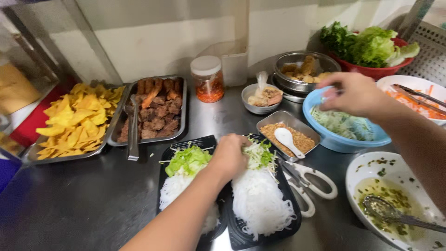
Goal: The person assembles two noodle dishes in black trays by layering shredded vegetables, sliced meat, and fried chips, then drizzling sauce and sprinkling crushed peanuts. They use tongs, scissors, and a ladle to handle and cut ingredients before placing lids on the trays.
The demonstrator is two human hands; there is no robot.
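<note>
Far left: tray of yellow chips (76, 122), then tray of grilled meat (157, 114). Centre: my left hand (228, 157) pinching shredded greens (258, 154) onto noodles (259, 200) in black tray (241, 234). Right hand (355, 95) over blue bowl (325, 135), fingers closed on shreds.

Work surface: a stainless steel counter (83, 204), dull grey, reflecting soft overhead light. Behind it, from ten to two o'clock, a plain off-white wall (153, 42). At nine o'clock, a glass panel (32, 56), possibly a display case. At two o'clock, a perforated metal sheet (429, 51).
</note>
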